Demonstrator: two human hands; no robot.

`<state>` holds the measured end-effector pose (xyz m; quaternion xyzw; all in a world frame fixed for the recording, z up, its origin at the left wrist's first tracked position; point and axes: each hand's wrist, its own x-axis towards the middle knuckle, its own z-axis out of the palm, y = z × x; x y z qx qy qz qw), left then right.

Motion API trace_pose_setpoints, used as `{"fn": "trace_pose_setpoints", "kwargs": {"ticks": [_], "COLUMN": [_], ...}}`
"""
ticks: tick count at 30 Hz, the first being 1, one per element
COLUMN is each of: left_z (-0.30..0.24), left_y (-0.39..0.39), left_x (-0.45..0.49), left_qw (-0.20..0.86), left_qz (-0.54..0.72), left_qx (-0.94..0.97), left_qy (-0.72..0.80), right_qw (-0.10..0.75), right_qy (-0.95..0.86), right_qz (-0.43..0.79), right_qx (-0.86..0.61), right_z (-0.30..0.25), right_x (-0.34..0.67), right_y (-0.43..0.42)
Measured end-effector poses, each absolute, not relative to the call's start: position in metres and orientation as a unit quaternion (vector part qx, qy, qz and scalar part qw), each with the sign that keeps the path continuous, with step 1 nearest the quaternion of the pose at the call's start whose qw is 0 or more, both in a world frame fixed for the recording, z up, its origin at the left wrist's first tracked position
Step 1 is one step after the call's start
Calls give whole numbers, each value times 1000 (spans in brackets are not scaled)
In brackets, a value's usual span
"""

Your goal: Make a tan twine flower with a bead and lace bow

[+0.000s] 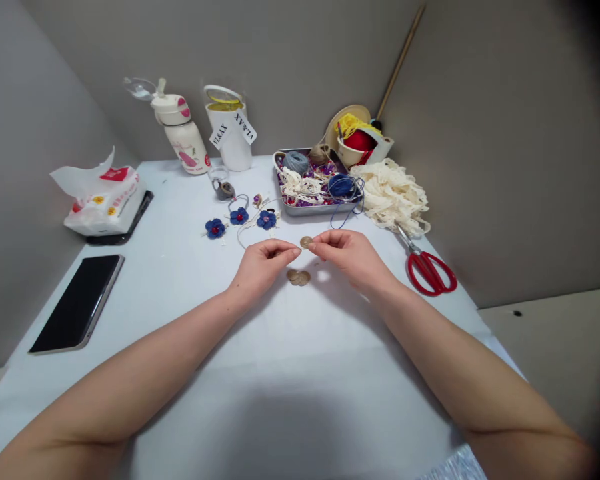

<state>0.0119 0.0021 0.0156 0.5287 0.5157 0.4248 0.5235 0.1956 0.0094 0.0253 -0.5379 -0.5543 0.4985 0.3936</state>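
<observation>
My right hand [347,257] pinches a round brass-coloured coin [307,242] between thumb and fingertips, above the table. Close to its left, my left hand [267,263] is closed in a pinch at the end of a thin pale cord [239,233]. That cord loops out behind the left hand and back towards the tray. Whether the cord passes through the coin is too small to tell. Just below both hands, several similar coins [299,277] lie overlapping on the table. Beyond the left hand rest blue crocheted flowers [267,219] with bead centres.
A metal tray [313,210] of yarn and beads stands behind my hands. Cream lace [393,193] and red-handled scissors [433,273] lie right. A phone [80,303] and tissue pack [107,203] are left. A bottle [185,140], white container [235,143] and yarn cup [353,150] stand behind.
</observation>
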Motion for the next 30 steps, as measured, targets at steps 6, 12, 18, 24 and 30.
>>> {"fn": "trace_pose_setpoints", "kwargs": {"ticks": [6, 12, 18, 24, 30], "left_z": [23, 30, 33, 33, 33], "left_y": [3, 4, 3, 3, 3], "left_x": [9, 8, 7, 6, 6], "left_qw": [532, 528, 526, 524, 520], "left_qz": [371, 334, 312, 300, 286], "left_qx": [553, 562, 580, 585, 592], "left_qy": [523, 542, 538, 541, 545], "right_qw": [343, 322, 303, 301, 299], "right_qy": [-584, -595, -595, -600, -607], "right_qz": [494, 501, 527, 524, 513], "right_qx": [-545, -540, -525, -525, -528], "right_z": [25, 23, 26, 25, 26], "right_x": [201, 204, 206, 207, 208], "right_y": [11, 12, 12, 12, 12]}}
